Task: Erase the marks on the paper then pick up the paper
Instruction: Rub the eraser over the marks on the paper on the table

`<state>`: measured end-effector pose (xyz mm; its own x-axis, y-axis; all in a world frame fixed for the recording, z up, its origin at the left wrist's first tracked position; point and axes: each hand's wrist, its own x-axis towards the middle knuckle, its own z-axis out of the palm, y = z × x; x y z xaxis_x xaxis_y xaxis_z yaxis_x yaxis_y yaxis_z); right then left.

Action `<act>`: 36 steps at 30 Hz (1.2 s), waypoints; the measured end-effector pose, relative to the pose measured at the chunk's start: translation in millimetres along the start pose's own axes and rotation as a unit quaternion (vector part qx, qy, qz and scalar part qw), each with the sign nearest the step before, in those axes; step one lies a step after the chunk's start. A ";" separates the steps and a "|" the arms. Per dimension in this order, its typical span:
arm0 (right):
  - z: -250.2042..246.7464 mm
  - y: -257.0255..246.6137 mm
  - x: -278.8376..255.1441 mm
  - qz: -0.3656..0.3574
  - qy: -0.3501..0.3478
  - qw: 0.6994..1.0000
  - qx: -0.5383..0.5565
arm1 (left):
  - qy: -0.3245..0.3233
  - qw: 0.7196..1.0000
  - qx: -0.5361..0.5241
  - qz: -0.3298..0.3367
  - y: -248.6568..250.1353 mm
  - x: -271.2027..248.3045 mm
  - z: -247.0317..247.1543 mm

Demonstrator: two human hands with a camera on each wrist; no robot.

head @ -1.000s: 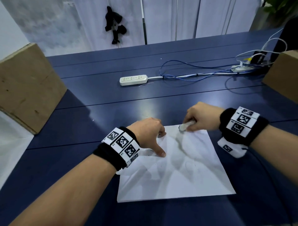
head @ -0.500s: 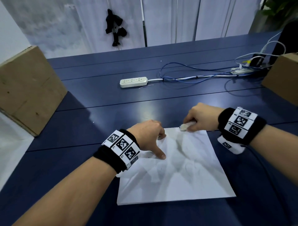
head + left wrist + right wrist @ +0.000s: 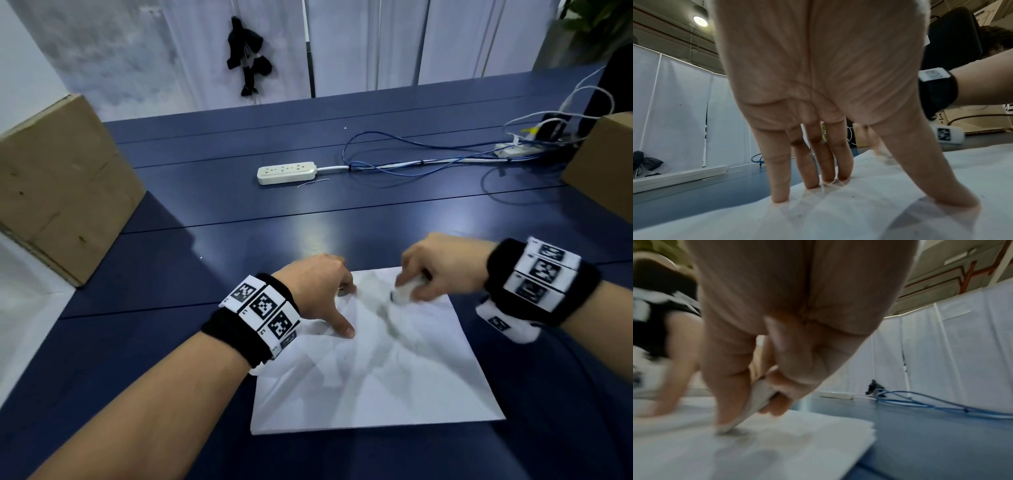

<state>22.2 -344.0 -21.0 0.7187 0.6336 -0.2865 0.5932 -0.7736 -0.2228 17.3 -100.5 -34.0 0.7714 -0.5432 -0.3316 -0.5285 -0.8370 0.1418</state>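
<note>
eraser on the far edge of the paper, left hand pinning the sheet

the white paper (image 3: 376,370) lies flat on the dark blue table (image 3: 239,212), near the person, creased and with grey smudges across its middle. the left hand (image 3: 320,291) is spread on the sheet's far left part: in the left wrist view its fingers (image 3: 780,170) are straight, tips pressed down on the paper, thumb out to the right and also touching it. the right hand (image 3: 442,265) is at the sheet's far edge, fingers and thumb curled round a white eraser (image 3: 406,291); in the right wrist view the eraser (image 3: 754,404) is tilted with its lower end touching the paper over a grey mark. that hand is blurred in both views. the two hands are near each other but apart. each wrist carries a black band with black-and-white marker tiles.

farther off on the table a white power strip (image 3: 287,173) lies with its cable running right among blue cables (image 3: 428,164). a cardboard box (image 3: 58,185) stands at the left edge, another cardboard box (image 3: 606,164) at the right. a black object (image 3: 247,54) hangs against the white curtain behind the table.
</note>
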 end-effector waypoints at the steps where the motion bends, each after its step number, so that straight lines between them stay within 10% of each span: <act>1: 3.1 -8.3 -7.1 -0.022 -0.037 0.999 0.018 | 0.001 1.000 0.001 0.001 -0.1 0.2 0.1; 9: -4.6 9.5 17.2 0.052 0.070 0.996 -0.023 | 0.002 1.000 0.002 0.001 0.8 -1.6 -0.4; 16: 6.0 -16.3 -11.4 -0.017 -0.053 0.998 0.034 | -0.002 1.000 0.002 -0.002 -0.2 -0.3 -0.1; 22: -2.1 6.7 15.6 0.053 0.091 0.994 -0.040 | 0.000 1.000 0.000 0.002 0.9 0.4 -1.5; 28: 7.6 -19.6 -16.6 -0.015 -0.057 0.998 0.024 | -0.002 1.000 0.002 -0.001 -0.6 0.2 -0.9; 36: 1.2 1.8 8.5 0.028 0.054 0.998 -0.013 | 0.002 1.000 -0.002 0.007 0.3 -0.7 -0.7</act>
<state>29.0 -339.9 -24.9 0.7855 0.5870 -0.1961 0.5582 -0.8088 -0.1851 16.9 -100.4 -33.0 0.7657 -0.5545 -0.3258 -0.5374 -0.8300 0.1496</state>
